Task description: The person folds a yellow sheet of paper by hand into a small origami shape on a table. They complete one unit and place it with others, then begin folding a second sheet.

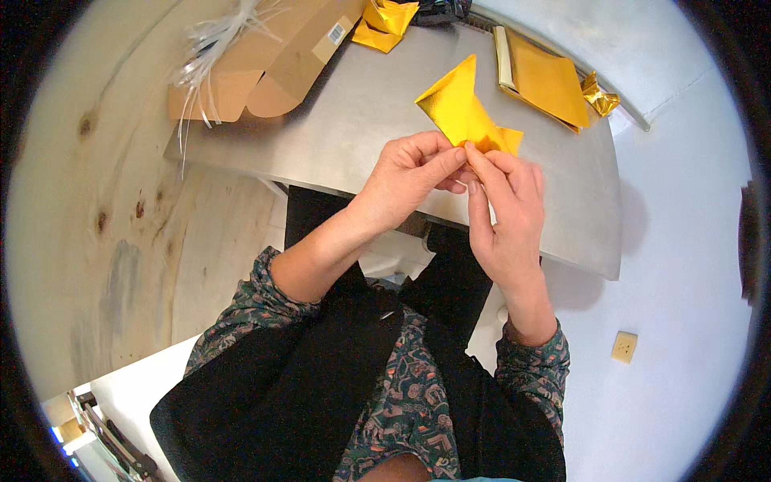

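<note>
Between both hands I hold a folded piece of gold foil paper, raised over the grey metal table. Its upper end flares into two pointed corners, and a smaller flap sticks out at the lower right. My left hand pinches the lower edge from the left with thumb and fingers. Close against it, my right hand pinches the same edge with its fingertips. The two thumbs and fingertips nearly meet there, covering the bottom of the paper.
An open cardboard box with white strips draped over it lies at the far left. Folded gold pieces sit beside it. A stack of gold sheets and a crumpled gold piece rest near the wall at the right.
</note>
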Demonstrator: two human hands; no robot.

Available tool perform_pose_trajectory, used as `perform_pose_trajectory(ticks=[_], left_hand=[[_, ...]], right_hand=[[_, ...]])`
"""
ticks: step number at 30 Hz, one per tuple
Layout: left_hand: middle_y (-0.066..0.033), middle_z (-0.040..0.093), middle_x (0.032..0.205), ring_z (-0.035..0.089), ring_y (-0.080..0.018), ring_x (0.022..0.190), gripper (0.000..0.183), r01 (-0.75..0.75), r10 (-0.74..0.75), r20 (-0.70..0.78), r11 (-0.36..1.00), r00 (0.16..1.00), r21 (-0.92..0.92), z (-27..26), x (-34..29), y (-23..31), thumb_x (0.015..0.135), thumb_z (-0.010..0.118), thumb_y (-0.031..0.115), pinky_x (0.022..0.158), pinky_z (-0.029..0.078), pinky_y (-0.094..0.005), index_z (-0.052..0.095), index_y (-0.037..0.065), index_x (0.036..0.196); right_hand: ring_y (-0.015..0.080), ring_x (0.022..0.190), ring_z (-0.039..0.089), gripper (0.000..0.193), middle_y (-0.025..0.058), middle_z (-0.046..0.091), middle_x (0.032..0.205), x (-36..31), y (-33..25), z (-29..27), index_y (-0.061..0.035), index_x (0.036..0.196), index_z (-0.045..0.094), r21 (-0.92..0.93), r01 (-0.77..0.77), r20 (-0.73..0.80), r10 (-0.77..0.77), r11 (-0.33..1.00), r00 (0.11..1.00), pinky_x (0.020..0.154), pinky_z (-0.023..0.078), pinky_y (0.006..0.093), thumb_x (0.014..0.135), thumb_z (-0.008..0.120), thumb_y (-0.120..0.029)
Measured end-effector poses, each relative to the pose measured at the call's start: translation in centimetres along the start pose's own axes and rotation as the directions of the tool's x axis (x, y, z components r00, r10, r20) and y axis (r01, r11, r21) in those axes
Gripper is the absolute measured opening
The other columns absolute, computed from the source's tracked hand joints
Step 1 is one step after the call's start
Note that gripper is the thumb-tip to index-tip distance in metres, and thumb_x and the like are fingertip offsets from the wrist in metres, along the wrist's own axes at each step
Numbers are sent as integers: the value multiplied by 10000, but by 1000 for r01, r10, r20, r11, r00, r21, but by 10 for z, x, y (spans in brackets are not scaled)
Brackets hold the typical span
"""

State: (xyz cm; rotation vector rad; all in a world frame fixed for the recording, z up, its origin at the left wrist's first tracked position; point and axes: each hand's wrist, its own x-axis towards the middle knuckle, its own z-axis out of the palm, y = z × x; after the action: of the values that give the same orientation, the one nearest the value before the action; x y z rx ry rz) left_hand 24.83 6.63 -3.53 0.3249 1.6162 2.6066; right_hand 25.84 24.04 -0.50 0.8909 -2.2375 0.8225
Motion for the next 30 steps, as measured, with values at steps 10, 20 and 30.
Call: perform_pose_trajectory(ticks=[10, 20, 30], left_hand=[[-41, 711, 829, 718, -103, 758, 201, 93, -123, 105, 963, 987, 253, -22, -2, 23, 1041, 645, 179, 683, 592, -236, 645, 15, 924], [28, 677, 783, 659, -37, 703, 189, 115, -183, 194, 941, 964, 319, -18, -6, 16, 1031, 667, 141, 656, 559, -204, 611, 52, 874], [34, 634, 768, 601, -24, 675, 153, 16, -45, 45, 867, 998, 499, -13, -6, 9, 1052, 621, 145, 597, 529, -213, 610, 36, 946]], right_hand=[[138, 1088, 604, 437, 85, 658, 1250, -19, 33, -28, -11, 1384, 602, 618, -559, 245, 541, 553, 805, 972, 499, 306, 993, 714, -172], [80, 951, 630, 324, 15, 699, 1084, -16, 29, -3, -3, 1249, 677, 692, -631, 449, 476, 350, 756, 831, 519, 245, 979, 753, -168], [39, 734, 597, 174, -25, 686, 840, -22, 41, 8, -25, 1022, 723, 637, -669, 482, 479, 383, 734, 649, 484, 208, 964, 776, -181]])
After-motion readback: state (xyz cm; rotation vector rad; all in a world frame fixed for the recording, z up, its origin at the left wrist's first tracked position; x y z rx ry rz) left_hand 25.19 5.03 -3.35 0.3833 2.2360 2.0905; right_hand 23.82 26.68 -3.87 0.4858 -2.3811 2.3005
